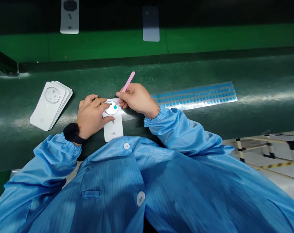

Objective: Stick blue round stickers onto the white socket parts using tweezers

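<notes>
Smock: a blue striped smock covers the body and both arms, its cuffs gathered at the wrists.
Left wrist: a black wristwatch sits on it.
Left hand: the left hand lies wide and flat, pressing on the white card.
Right hand: the right hand makes a narrow pinch around a pink pick.
Pick tip: a blue dot sits at the tip, inside a round ring on the card.
Card: it lies on the dark green bench, between both hands.
Bench left: a fanned stack of white cards lies well beside the left hand.
Bench right: a strip of blue dots lies just beyond the right hand.
Far edge: two pale panels hang above a green band.
Floor right: a yellow-and-black striped frame stands there.
</notes>
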Demonstrator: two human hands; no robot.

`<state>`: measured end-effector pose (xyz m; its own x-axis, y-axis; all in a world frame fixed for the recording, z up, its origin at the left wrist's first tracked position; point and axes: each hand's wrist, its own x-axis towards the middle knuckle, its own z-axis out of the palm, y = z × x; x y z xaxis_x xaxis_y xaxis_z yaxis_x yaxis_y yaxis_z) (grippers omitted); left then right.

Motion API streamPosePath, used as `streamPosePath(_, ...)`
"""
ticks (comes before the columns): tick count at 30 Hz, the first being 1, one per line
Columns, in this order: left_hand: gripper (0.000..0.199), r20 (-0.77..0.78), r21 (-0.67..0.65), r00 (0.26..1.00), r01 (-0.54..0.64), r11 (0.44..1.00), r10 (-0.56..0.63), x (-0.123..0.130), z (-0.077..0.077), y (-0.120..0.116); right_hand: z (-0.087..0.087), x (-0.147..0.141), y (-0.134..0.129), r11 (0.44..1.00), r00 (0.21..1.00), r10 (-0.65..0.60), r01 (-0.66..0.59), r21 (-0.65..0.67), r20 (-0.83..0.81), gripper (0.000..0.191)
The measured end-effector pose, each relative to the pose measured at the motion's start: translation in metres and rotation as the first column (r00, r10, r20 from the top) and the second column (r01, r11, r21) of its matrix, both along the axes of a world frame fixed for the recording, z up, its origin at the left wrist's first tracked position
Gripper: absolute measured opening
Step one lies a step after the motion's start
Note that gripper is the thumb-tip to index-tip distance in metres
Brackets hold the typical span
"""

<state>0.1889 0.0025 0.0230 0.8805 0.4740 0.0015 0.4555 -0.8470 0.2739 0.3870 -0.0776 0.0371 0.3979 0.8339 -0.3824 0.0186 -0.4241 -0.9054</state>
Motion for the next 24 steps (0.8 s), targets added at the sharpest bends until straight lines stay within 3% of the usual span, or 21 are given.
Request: streamPosePath(24,0.043,-0.001,0.002,1.0,-0.009,1.0,0.009,-0.0013,-0.0031,-0.0025,-0.0003,0.0001,-0.001,1.0,0.999,0.005,-0.005,-0.003,0.038,0.032)
